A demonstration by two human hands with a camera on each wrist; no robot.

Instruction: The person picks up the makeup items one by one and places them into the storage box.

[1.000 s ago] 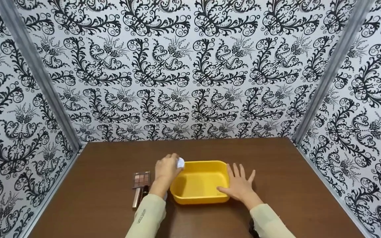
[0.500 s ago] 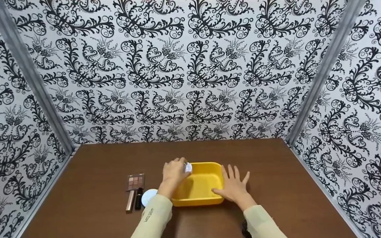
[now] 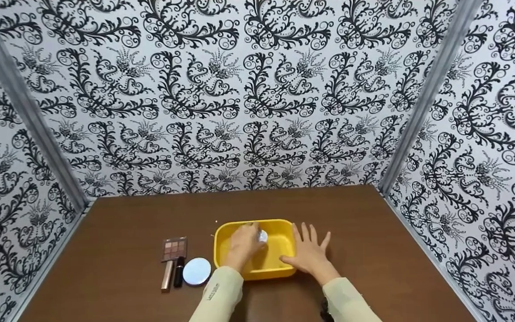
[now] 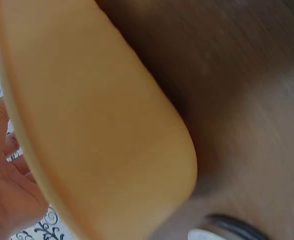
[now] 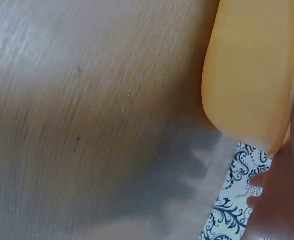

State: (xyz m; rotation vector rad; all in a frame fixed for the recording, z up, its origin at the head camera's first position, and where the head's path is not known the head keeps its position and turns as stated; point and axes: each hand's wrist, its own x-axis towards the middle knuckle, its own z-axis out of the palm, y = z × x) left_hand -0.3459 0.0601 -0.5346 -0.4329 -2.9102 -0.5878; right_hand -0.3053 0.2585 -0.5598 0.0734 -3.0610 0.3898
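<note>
A yellow plastic tub point(image 3: 280, 256) stands on the brown table. My left hand point(image 3: 245, 241) reaches down into it with curled fingers, gripping a small white round object point(image 3: 263, 236); most of that object is hidden by the hand, and I cannot tell its kind. At the tub's right rim, my right hand point(image 3: 309, 252) is spread, fingers straight and thumb over the edge. The left wrist view has the tub's outer wall point(image 4: 102, 120) across it, with the left hand point(image 4: 9, 185) beyond the rim. In the right wrist view, the right hand point(image 5: 281, 200) lies along the tub's rim.
Left of the tub lie an eyeshadow palette point(image 3: 175, 248), a rose-gold tube point(image 3: 167, 276), a black tube point(image 3: 179, 272) and a pale round compact point(image 3: 197, 271) close beside the tub. Patterned walls point(image 3: 221, 134) enclose the table point(image 3: 351, 214) at the back and sides.
My left hand has moved from the tub's left rim rightward and down inside it, carrying the white object. The pale compact has come into full view. My right hand stays spread at the rim.
</note>
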